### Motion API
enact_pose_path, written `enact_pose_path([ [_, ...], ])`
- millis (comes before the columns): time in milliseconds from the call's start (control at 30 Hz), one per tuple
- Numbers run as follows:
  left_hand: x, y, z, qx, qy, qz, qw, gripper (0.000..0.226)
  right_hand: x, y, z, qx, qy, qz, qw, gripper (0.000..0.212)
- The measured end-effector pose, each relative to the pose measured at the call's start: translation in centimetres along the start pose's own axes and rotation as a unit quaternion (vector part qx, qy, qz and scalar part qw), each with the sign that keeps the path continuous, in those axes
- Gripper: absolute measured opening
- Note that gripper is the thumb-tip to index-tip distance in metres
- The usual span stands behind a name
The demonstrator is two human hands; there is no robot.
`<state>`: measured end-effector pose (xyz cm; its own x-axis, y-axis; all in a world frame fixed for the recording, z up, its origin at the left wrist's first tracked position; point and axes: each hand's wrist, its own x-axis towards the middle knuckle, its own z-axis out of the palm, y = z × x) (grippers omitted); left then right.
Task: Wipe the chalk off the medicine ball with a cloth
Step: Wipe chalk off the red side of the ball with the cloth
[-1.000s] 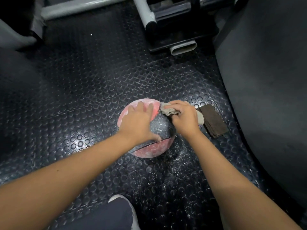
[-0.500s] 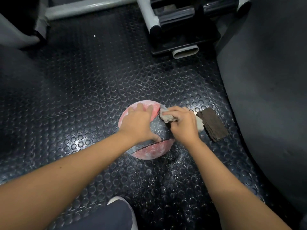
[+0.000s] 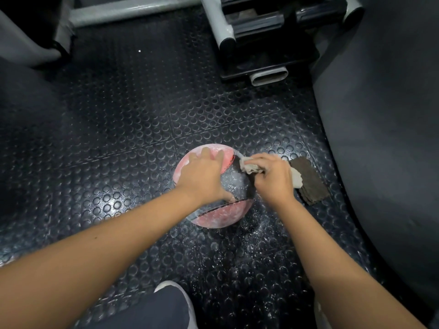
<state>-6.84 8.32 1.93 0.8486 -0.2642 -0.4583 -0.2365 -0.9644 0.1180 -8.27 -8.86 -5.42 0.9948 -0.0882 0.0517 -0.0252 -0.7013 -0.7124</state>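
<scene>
ball pinned, cloth on its upper right

from my seat i see the medicine ball [image 3: 221,217] sitting on the studded rubber floor [image 3: 130,129], a little right of the floor's middle and well short of its far edge. the ball is pink with a dark band across it. a pale chalk film covers the pink panels and speckles the band.

the left hand [image 3: 204,176] lies over the top left of the ball, fingers spread and flat on the far pink panel, thumb stretched back toward the seam on the near side. the right hand [image 3: 273,179] is curled round a bunched grey cloth [image 3: 249,166] and presses it against the ball's upper right, at the edge of the dark band. a wad of the cloth sticks out past the fingers. both forearms are bare.

just beside the right hand, toward the floor's right edge, a folded brown pad [image 3: 311,184] lies flat. a pale lump [image 3: 297,179] lies on its near-left edge, touching the back of that hand. i cannot tell whether the lump is more of the cloth. white chalk dust [image 3: 256,233] is scattered over the floor in front of the ball and to its near right.

at the near edge a dark trouser knee [image 3: 154,312] and the white toe of a shoe [image 3: 171,287] show. along the far edge stands a grey and black machine frame [image 3: 261,43], with an open tube end [image 3: 268,77] facing the ball. a large dark padded bulk [image 3: 380,138] covers the right edge.
</scene>
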Motion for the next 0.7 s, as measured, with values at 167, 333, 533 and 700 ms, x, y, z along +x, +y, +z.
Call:
enact_pose_path([
  [167,0.3,-0.2,-0.3,-0.007,0.001,-0.014,1.000,0.102,0.9,-2.5,0.4,-0.019,-0.037,-0.028,0.999,0.046],
  [333,0.5,-1.1,-0.4,-0.022,-0.003,-0.029,0.999,0.109,-0.1,-0.3,-0.2,-0.019,-0.020,-0.007,1.000,0.048],
  [533,0.6,-1.5,-0.4,-0.036,0.007,-0.047,0.998,0.106,1.6,-3.0,0.9,-0.032,-0.030,-0.055,0.998,0.046],
  [700,0.6,-2.1,-0.4,-0.051,0.009,-0.050,0.997,0.109,0.6,-1.3,0.3,-0.023,-0.030,-0.013,0.999,0.045],
])
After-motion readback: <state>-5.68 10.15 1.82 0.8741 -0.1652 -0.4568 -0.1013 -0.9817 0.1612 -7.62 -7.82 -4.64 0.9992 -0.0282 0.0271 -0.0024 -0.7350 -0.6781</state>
